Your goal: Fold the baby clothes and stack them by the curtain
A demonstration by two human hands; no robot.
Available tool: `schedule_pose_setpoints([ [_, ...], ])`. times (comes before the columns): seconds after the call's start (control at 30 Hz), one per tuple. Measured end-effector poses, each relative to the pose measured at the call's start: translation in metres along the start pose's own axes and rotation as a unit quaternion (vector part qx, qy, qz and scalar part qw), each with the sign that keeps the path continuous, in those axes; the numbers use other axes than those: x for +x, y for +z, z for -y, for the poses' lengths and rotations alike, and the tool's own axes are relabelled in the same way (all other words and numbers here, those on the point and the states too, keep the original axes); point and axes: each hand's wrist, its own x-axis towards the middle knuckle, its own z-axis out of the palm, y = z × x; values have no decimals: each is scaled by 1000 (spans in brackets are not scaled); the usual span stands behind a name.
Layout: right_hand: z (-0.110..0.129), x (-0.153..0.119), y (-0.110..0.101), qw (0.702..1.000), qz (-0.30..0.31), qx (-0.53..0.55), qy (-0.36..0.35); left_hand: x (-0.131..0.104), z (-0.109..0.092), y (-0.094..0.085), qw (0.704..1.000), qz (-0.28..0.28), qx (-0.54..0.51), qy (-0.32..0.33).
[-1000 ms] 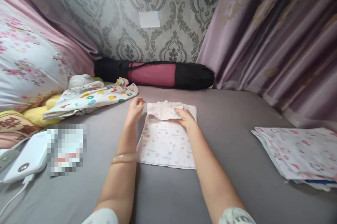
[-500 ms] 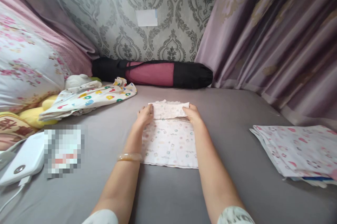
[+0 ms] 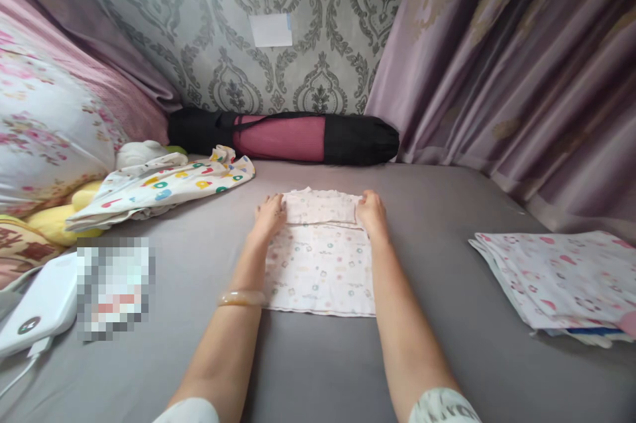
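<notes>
A white cloth (image 3: 320,270) with a small pastel print lies flat in front of me. Its far part is folded over into a narrow band (image 3: 320,208), and the far edge looks slightly ruffled. At the left end of this band, my left hand (image 3: 271,214) has its fingers closed on the cloth's edge; a pale bangle (image 3: 242,298) circles that wrist. My right hand (image 3: 371,213) pinches the opposite end, fingers bent around the edge. Both hands rest low, close to the grey sheet (image 3: 318,363). The fingertips are partly hidden.
A stack of folded printed cloths (image 3: 561,277) sits at right. To the left are a white power bank (image 3: 44,300) with a cable, a blurred packet (image 3: 116,287) and a colourfully printed cloth (image 3: 169,187). A long black-and-red bag (image 3: 278,138) lies against the wall.
The folded band has been lowered flatter onto the cloth beneath. My right hand has shifted slightly outward and up at its end. The view has turned slightly.
</notes>
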Motion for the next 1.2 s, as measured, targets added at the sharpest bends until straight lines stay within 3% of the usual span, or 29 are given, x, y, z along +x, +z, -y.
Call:
schedule_pose_setpoints([
  [0.07,14,-10,2,996,2,-79,-51,-1,-11,1,999,-24,-6,32],
  [0.17,35,-28,17,977,66,-142,-142,-4,-29,12,996,-31,16,87],
  [0.33,47,-52,46,950,122,-214,-193,-13,-41,39,985,0,121,121],
  [0.63,37,-56,57,942,119,-252,-188,-11,-36,45,985,26,160,60],
  [0.8,39,-53,56,942,133,-248,-184,-10,-36,45,986,23,155,64],
  [0.9,38,-49,51,946,136,-231,-182,-9,-34,43,984,-21,155,85],
  [1.0,34,-42,47,954,92,-234,-166,-7,-29,41,980,-77,162,85],
  [1.2,23,-35,49,951,95,-270,-117,-2,-19,44,985,-15,166,45],
])
